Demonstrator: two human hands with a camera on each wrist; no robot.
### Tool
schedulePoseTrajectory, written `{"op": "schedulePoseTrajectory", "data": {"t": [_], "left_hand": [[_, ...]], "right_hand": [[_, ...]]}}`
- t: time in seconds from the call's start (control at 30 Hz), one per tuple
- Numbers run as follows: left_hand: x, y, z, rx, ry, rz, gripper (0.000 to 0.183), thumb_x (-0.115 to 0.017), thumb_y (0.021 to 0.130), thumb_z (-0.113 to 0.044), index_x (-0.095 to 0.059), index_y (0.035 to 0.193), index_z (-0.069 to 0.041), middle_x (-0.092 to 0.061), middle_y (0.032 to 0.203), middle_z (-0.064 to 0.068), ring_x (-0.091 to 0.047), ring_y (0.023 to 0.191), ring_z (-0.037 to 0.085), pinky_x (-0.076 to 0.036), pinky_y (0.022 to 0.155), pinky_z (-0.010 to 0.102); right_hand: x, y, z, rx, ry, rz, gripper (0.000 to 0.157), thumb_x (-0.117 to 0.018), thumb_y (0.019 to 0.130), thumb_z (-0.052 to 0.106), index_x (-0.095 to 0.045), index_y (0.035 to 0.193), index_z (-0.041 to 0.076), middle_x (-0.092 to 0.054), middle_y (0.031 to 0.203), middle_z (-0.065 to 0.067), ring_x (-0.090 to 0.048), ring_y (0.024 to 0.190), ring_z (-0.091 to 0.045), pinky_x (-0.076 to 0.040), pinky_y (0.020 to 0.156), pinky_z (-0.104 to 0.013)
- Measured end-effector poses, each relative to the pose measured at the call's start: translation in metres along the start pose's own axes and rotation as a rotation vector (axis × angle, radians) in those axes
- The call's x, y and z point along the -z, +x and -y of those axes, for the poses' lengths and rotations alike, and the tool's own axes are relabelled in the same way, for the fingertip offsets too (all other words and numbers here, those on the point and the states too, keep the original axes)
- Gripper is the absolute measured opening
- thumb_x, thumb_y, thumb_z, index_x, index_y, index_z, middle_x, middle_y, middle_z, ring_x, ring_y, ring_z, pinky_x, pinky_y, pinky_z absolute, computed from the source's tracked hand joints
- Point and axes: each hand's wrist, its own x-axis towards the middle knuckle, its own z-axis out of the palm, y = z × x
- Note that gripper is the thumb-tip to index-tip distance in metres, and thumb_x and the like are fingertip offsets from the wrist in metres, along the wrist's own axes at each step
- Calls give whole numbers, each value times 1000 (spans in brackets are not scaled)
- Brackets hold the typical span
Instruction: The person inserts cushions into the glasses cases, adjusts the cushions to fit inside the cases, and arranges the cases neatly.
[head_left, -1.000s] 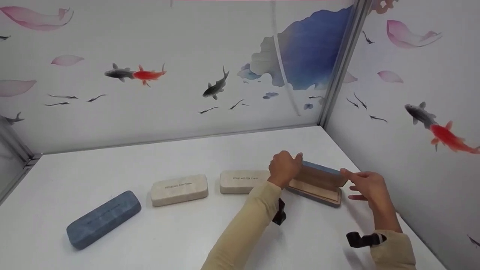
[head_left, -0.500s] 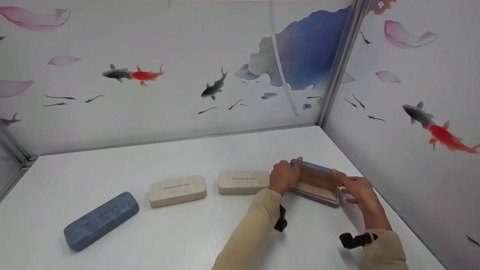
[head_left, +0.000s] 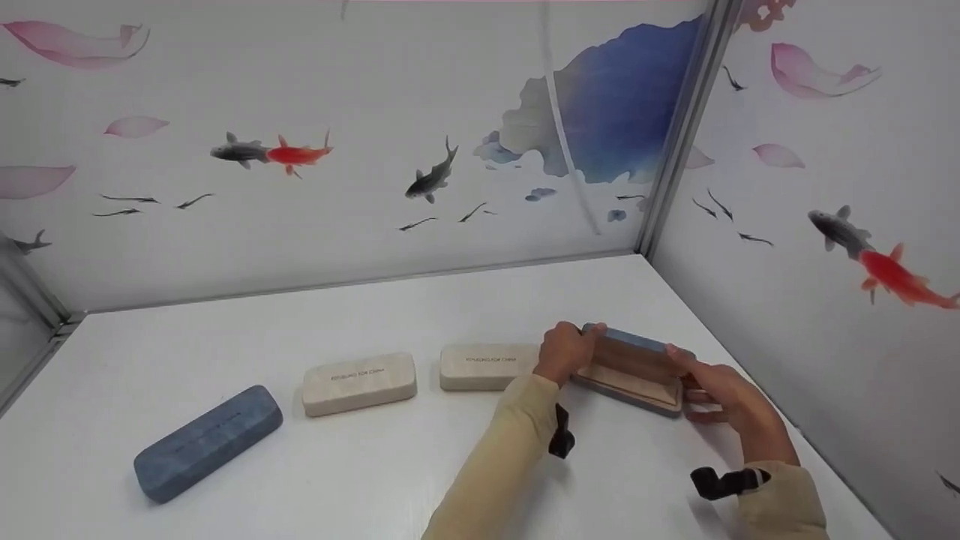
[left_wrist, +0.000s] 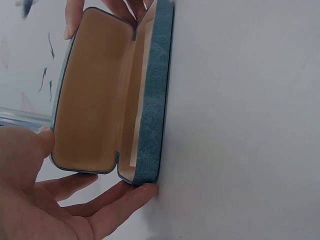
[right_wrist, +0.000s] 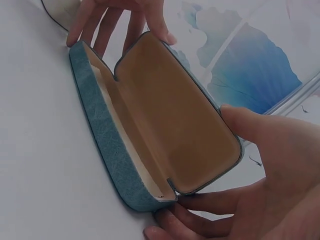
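Observation:
A blue glasses case (head_left: 637,356) stands with its lid raised at the right of the table, its tan lining showing. My left hand (head_left: 564,352) holds its left end, thumb on the lid's edge and fingertips against the base. At the other end, my right hand (head_left: 724,390) holds it the same way, thumb over the lid's rim and fingers by the hinge and base. Inside the base, the left wrist view shows a pale, cloth-like piece (left_wrist: 139,125) with a zigzag edge. The bottom of the case is mostly hidden there.
Two closed cream glasses cases lie to the left: one cream case (head_left: 489,367) beside my left hand, another cream case (head_left: 360,384) farther along. A closed blue case (head_left: 208,442) lies slanted at the far left. Printed walls (head_left: 360,247) border the white table (head_left: 337,480).
My right hand has shifted from the lid's corner closer round the case's right end, its fingers now against the base. My left hand stays on the left end; the lid remains raised.

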Motion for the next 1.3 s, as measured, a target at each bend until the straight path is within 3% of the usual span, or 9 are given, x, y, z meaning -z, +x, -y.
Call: {"op": "schedulePoseTrajectory", "data": {"t": [0.2, 0.4, 0.7, 1.0, 1.13, 1.3], "left_hand": [[4, 0, 2, -1, -15, 35, 47, -59, 100, -43, -67, 110, 2, -64, 92, 9, -57, 85, 20, -53, 84, 37], [6, -2, 4, 12, -37, 57, 52, -60, 100, -40, -64, 126, 4, -69, 123, 16, -64, 112, 24, -52, 101, 42], [5, -1, 0, 67, -102, 67, 38, -58, 97, -34, -68, 110, 0, -66, 108, 8, -56, 95, 19, -51, 95, 39], [2, -4, 1, 61, -75, 28, 45, -60, 95, -38, -71, 114, 1, -70, 115, 11, -59, 97, 20, -52, 95, 39], [3, -6, 3, 43, -63, 14, 50, -65, 94, -45, -71, 107, 4, -69, 100, 10, -57, 85, 19, -52, 80, 35], [4, -7, 5, 32, -42, -6, 47, -70, 92, -44, -72, 94, 3, -63, 83, 6, -53, 73, 17, -44, 64, 30]], "right_hand": [[2, 2, -4, 34, 36, 30, 106, -46, 93, 72, -20, 153, -12, -31, 155, -33, -43, 139, -43, -54, 101, -44], [6, 2, -8, 53, 65, 59, 99, -49, 96, 65, -23, 151, -13, -35, 153, -35, -49, 135, -40, -54, 100, -42], [9, 4, -2, 34, 142, 72, 92, -59, 96, 56, -28, 150, -12, -47, 143, -29, -64, 111, -20, -57, 92, -34], [8, 2, -1, 44, 52, 61, 88, -56, 99, 52, -27, 147, -16, -47, 140, -32, -61, 116, -28, -55, 99, -39], [7, 2, 0, 38, 12, 49, 87, -56, 99, 51, -29, 146, -17, -49, 138, -32, -60, 117, -29, -54, 101, -39], [6, 1, 1, 36, -26, 41, 85, -58, 98, 51, -34, 144, -16, -55, 135, -27, -60, 115, -25, -53, 102, -39]]}}
